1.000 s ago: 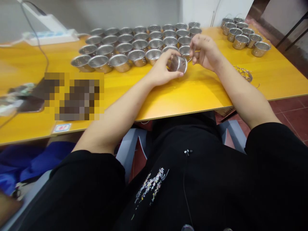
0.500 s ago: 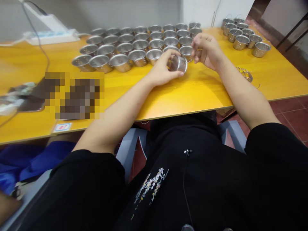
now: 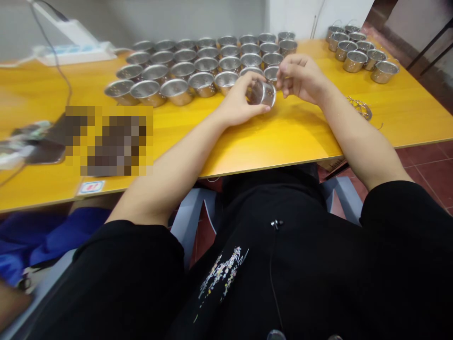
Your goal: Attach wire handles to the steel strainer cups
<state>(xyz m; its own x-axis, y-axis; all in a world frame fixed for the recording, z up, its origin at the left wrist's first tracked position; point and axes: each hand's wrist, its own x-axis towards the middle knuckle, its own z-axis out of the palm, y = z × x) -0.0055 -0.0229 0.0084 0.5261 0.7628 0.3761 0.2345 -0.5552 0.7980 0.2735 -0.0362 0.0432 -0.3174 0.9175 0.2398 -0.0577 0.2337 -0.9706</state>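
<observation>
My left hand [image 3: 244, 99] grips a small perforated metal cup [image 3: 269, 94], tipped on its side just above the yellow table. Its fingers wrap over the top and the thumb lies underneath. Right beside the cup's end is my right hand [image 3: 300, 78], its fingers curled in and the tips pressed together. Whatever is between those fingertips is too small to make out. Behind both hands stand rows of similar metal cups [image 3: 177, 92], upright and open at the top. A small tangle of thin bent wires [image 3: 360, 108] lies beyond my right forearm.
At the far right stands a group of metal cups with thin wire handles [image 3: 355, 61]. A white power strip [image 3: 79, 53] with cables sits at the back left. A blurred-out dark object [image 3: 116, 146] lies on the left of the yellow table [image 3: 276, 146]. A person's blue clothing shows at lower left.
My right hand has come slightly down and left, closer to the cup. My left hand holds the cup in about the same place.
</observation>
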